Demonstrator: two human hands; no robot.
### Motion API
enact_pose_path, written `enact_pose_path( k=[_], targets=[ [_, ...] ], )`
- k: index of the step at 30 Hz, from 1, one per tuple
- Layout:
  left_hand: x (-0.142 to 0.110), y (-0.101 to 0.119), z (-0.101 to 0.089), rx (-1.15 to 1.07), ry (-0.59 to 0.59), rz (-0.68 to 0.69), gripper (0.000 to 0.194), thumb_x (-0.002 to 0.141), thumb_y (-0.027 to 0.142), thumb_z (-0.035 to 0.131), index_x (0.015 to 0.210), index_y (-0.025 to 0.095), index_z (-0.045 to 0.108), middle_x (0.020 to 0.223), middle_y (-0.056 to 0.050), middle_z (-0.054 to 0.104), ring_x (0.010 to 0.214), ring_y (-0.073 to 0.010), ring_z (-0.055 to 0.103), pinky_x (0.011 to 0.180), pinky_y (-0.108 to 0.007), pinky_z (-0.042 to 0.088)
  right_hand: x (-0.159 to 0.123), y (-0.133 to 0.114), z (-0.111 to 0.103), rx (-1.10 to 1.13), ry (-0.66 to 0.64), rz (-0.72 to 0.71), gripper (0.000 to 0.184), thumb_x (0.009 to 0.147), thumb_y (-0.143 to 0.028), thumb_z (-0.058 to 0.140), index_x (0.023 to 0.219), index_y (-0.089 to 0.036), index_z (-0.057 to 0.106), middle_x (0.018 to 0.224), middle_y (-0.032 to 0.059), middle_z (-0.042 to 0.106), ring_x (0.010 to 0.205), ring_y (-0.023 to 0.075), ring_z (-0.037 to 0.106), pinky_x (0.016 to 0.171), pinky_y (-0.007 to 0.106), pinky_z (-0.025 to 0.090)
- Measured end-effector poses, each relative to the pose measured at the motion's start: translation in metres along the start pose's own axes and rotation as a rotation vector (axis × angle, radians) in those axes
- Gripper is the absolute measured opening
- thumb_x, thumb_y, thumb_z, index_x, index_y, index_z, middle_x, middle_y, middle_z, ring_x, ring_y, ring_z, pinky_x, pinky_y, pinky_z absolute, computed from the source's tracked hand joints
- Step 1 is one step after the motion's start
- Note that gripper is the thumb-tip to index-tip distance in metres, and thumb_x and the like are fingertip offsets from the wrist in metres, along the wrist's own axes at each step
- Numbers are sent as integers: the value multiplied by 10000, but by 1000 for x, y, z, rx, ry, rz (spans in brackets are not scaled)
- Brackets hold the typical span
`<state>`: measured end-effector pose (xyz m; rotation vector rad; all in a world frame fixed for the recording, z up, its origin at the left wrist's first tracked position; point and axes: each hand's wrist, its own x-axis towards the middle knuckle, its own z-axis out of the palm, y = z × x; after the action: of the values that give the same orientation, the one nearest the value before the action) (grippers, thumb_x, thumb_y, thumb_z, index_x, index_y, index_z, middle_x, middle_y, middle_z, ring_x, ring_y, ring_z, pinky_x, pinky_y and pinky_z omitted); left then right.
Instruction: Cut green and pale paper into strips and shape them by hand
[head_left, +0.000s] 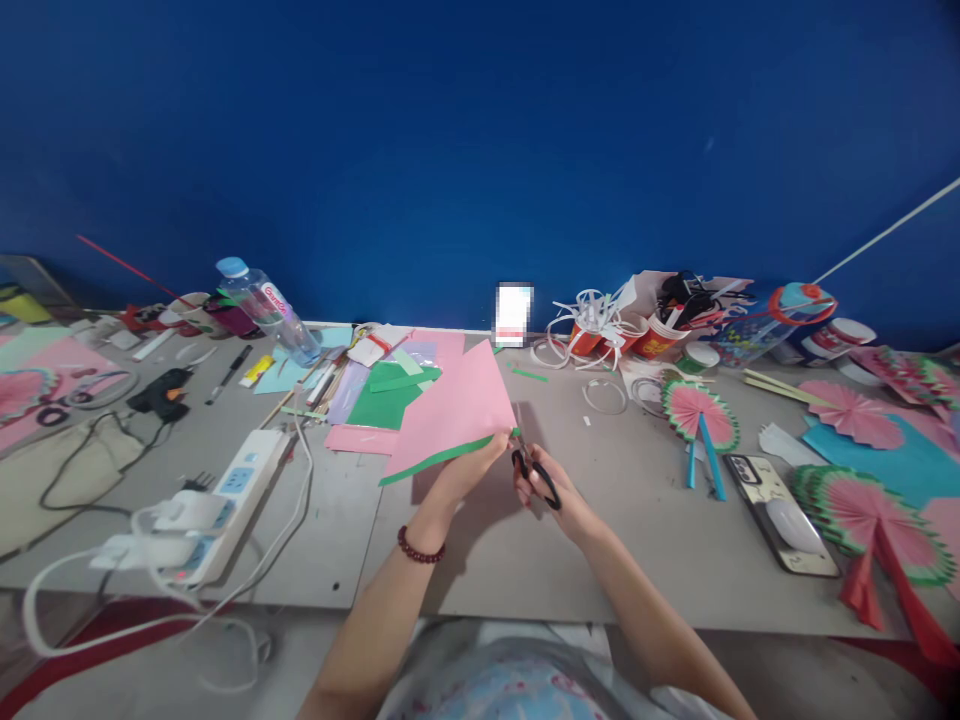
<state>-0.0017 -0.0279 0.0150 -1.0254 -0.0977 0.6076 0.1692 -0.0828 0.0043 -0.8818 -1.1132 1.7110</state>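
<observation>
My left hand (480,452) grips a sheet of pink paper (457,405) by its near right corner, and the sheet slants up above the table. A green paper strip (431,461) runs along the sheet's near edge. In my right hand (553,487) is a pair of scissors (523,465) with black handles, fingers through the loops. Its blades point away from me, at the right end of the green edge. Whether the blades touch the paper I cannot make out. Beneath and left of the sheet lie green paper (390,400) and more pink paper (360,438).
A white power strip (244,495) with plugs and cables lies left, near a water bottle (270,305) and a glue gun (160,395). Pink-and-green paper fans (701,415) and a phone (772,500) under a white mouse (793,525) lie right. Cups (660,338) line the blue wall.
</observation>
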Motion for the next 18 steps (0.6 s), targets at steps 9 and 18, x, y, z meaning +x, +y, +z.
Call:
enact_pose_path(
  k=[9,18],
  targets=[
    [-4,-21,5,109,30,198,434,905,229,270,1182,143,592,1078,-115,604,1025,-137,601,881,-280,557,0,1,1,12,8,6,460,754,-597,658,905,-214,453,608,-60,453,538,96,399,535,240,339],
    [-7,-26,8,196,97,296,479,918,199,225,1291,117,514,1119,-129,608,984,-139,636,831,-254,571,0,-1,2,4,8,12,467,739,-601,666,885,-213,451,598,-66,430,526,92,384,529,232,335]
  ],
)
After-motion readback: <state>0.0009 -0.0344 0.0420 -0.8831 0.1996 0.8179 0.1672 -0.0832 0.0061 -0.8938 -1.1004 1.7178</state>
